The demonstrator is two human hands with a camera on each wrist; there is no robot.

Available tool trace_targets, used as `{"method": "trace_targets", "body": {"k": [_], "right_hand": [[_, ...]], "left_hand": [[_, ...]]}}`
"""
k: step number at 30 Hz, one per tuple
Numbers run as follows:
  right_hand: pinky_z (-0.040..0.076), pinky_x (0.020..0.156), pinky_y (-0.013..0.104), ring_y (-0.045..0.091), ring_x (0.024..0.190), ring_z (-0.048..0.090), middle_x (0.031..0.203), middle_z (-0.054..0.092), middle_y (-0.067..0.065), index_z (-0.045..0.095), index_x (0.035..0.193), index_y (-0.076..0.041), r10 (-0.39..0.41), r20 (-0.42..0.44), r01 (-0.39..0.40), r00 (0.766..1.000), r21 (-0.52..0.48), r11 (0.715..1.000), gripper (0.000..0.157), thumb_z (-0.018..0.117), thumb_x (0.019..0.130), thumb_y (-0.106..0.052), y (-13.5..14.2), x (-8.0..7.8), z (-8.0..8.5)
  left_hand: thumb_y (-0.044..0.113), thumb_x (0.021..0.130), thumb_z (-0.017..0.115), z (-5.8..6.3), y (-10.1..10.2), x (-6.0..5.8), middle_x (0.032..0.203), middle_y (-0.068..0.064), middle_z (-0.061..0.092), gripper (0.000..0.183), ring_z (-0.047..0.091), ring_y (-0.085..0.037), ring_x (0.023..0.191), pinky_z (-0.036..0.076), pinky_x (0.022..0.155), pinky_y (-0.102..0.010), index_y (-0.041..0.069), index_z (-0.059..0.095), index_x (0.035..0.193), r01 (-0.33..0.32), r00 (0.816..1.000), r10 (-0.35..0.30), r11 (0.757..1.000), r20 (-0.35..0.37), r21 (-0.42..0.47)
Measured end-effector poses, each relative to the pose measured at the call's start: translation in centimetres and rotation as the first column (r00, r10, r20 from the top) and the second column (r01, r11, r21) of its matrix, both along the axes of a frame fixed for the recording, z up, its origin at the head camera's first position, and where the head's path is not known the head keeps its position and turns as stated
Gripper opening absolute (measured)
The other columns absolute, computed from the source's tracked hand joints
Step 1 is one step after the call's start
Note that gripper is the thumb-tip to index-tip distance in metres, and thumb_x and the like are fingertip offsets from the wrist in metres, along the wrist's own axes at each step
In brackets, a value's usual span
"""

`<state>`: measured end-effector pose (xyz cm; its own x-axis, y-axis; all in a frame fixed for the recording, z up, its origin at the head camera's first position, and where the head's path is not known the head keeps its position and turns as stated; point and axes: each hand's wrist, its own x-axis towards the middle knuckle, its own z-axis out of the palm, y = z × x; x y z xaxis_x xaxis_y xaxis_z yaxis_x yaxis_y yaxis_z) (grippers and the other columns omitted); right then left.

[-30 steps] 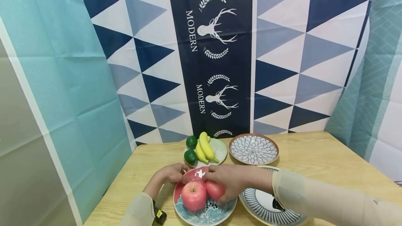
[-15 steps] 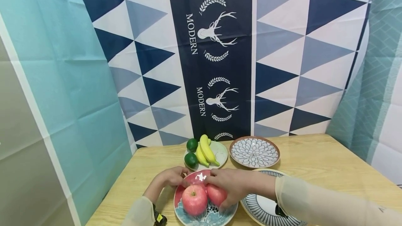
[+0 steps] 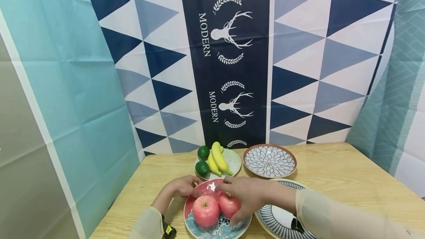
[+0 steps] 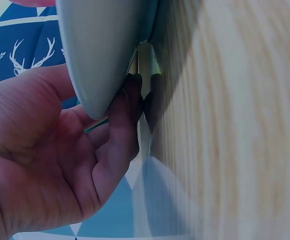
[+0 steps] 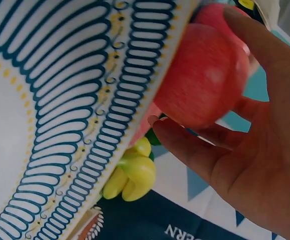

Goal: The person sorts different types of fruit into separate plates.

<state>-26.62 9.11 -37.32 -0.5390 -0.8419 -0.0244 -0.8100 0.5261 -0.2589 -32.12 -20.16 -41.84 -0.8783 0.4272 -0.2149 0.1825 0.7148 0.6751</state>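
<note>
My left hand (image 3: 180,186) pinches the far-left rim of a red and blue plate (image 3: 212,185). In the left wrist view the thumb lies over the edge and the fingers sit curled under the plate's pale underside (image 4: 102,55). Two red apples rest on this plate. The left apple (image 3: 206,211) stands with its stem up. Over the right apple (image 3: 229,205) my right hand (image 3: 250,194) hovers with fingers spread loosely. From the right wrist view, a gap shows between the palm of the right hand (image 5: 250,155) and the nearer apple (image 5: 205,75).
Behind stands a pale plate (image 3: 235,159) with yellow bananas (image 3: 218,159) and two green fruits (image 3: 202,168). A brown-rimmed petal-pattern plate (image 3: 269,160) is at the back right. A blue-striped plate (image 3: 277,222) lies partly under my right forearm. A patterned curtain (image 3: 232,65) hangs behind the table.
My right hand's fingers have loosened from the right apple and shifted slightly right, and its stem now shows. The left hand keeps its place at the plate's rim.
</note>
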Motion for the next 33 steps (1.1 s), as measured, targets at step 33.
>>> {"method": "trace_targets", "body": {"k": [33], "right_hand": [[0.058, 0.084, 0.042, 0.021, 0.101, 0.069, 0.118, 0.071, 0.000, 0.072, 0.122, -0.015, -0.401, -0.264, 0.294, 0.877, -0.365, 0.883, 0.038, 0.070, 0.101, -0.047, 11.2, 0.6, 3.7]], "left_hand": [[0.004, 0.087, 0.076, 0.3, 0.1, -0.1, 0.099, -0.008, 0.063, 0.019, 0.057, -0.023, 0.089, 0.050, 0.076, -0.034, 0.010, 0.070, 0.104, -0.010, 1.000, 0.010, 1.000, 0.014, -0.009]]}}
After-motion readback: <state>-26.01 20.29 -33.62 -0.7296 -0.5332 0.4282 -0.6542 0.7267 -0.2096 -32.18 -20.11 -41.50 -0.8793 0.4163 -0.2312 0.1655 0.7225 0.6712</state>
